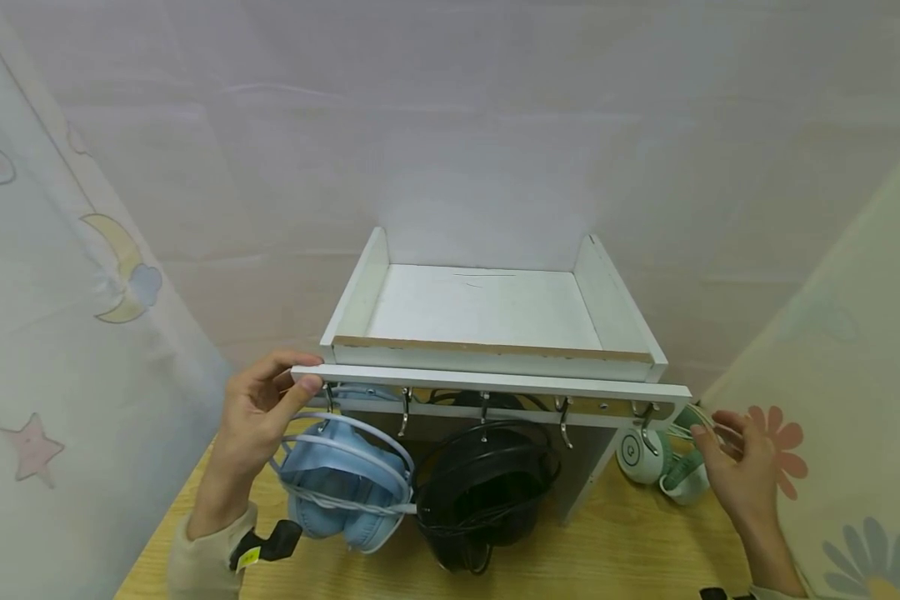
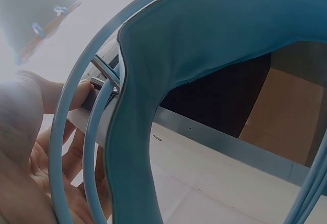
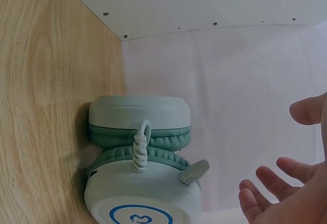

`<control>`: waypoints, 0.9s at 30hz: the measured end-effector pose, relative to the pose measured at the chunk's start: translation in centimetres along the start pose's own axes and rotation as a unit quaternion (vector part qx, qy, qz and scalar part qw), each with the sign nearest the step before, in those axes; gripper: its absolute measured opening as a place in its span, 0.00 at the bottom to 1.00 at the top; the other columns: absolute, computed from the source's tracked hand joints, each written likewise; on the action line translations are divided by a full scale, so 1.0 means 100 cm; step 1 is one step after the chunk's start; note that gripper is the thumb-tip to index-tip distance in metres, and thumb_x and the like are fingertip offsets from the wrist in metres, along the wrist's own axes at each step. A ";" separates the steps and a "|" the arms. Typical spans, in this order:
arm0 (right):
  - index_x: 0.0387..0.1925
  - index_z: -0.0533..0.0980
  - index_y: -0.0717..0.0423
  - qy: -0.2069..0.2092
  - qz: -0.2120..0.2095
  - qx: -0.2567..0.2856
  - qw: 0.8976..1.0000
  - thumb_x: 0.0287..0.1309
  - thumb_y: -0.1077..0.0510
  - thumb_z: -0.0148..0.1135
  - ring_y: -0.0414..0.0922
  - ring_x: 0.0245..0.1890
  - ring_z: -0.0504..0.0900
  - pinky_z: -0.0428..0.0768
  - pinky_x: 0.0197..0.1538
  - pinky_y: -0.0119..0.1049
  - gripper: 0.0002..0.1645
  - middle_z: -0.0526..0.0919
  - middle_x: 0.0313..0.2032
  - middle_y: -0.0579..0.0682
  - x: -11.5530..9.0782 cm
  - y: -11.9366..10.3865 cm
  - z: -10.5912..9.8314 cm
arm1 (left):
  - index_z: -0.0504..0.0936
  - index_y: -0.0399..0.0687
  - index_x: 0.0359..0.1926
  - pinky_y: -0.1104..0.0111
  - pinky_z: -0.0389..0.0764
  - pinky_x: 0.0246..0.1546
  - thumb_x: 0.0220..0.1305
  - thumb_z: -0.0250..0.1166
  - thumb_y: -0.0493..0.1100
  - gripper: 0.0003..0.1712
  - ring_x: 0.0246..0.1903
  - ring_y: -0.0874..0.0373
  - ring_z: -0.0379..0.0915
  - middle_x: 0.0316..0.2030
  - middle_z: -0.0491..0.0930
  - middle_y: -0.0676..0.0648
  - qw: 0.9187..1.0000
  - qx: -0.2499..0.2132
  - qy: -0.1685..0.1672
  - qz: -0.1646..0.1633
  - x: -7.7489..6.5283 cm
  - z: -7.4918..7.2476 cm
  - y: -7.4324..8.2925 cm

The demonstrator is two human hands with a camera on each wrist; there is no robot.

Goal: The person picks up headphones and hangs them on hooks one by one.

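My left hand (image 1: 251,412) grips the left end of a white hook rail (image 1: 487,381) on the front of a white shelf, thumb in front and fingers behind. Light blue headphones (image 1: 348,475) hang from a hook just beside it; their blue headband (image 2: 133,81) fills much of the left wrist view. Black headphones (image 1: 487,492) hang near the middle. My right hand (image 1: 742,467) is raised at the right, fingers spread and loosely bent, with nothing between them in the right wrist view. Close by it, white and green headphones (image 3: 140,117) stand on the table.
The white shelf (image 1: 487,308) has raised side walls and stands on the wooden table (image 1: 607,550). Bare metal hooks (image 1: 564,422) stick out along the rail's right half. Pale cloth hangs behind, with patterned curtains (image 1: 862,417) on both sides.
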State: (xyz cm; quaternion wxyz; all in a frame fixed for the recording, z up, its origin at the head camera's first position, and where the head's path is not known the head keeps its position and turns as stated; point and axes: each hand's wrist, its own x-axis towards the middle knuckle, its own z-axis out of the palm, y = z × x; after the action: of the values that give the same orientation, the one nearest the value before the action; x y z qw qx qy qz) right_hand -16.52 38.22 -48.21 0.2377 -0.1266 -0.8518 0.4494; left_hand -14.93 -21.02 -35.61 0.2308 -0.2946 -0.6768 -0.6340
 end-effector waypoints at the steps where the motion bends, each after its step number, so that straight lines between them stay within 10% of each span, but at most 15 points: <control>1: 0.69 0.71 0.64 -0.008 0.006 -0.008 1.000 0.74 0.51 0.66 0.33 0.55 0.76 0.68 0.50 0.15 0.30 0.76 0.62 0.51 0.000 0.001 0.000 | 0.81 0.22 0.52 0.73 0.77 0.32 0.67 0.59 0.16 0.15 0.31 0.59 0.78 0.43 0.85 0.54 1.000 0.001 0.000 -0.001 0.000 0.000 0.000; 7: 0.79 0.60 0.63 -0.055 0.041 -0.024 0.997 0.78 0.45 0.60 0.75 0.71 0.68 0.72 0.72 0.54 0.41 0.66 0.75 0.72 0.004 0.008 -0.004 | 0.84 0.30 0.53 0.72 0.77 0.32 0.68 0.58 0.16 0.18 0.31 0.59 0.78 0.42 0.85 0.53 1.000 -0.011 0.000 0.003 0.000 0.001 0.002; 10: 0.81 0.57 0.63 -0.060 0.047 -0.017 0.997 0.78 0.44 0.58 0.80 0.72 0.63 0.64 0.68 0.76 0.43 0.62 0.76 0.77 0.009 0.011 -0.004 | 0.84 0.31 0.54 0.72 0.77 0.32 0.68 0.58 0.17 0.19 0.31 0.61 0.78 0.43 0.85 0.53 1.000 -0.016 -0.002 0.011 -0.001 0.002 0.002; 27: 0.83 0.52 0.64 -0.066 0.106 -0.078 0.989 0.77 0.37 0.52 0.78 0.75 0.58 0.56 0.72 0.75 0.49 0.58 0.77 0.77 0.028 0.049 0.006 | 0.84 0.30 0.55 0.74 0.79 0.35 0.69 0.59 0.18 0.18 0.36 0.62 0.82 0.45 0.86 0.50 0.999 -0.031 -0.004 0.026 0.000 0.001 -0.001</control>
State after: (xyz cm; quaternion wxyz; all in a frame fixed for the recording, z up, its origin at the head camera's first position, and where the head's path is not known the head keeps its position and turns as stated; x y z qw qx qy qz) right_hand -19.21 41.70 -51.73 0.1216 -0.2046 -0.8795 0.4120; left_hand -15.05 -20.89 -35.68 0.2354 -0.3213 -0.6501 -0.6471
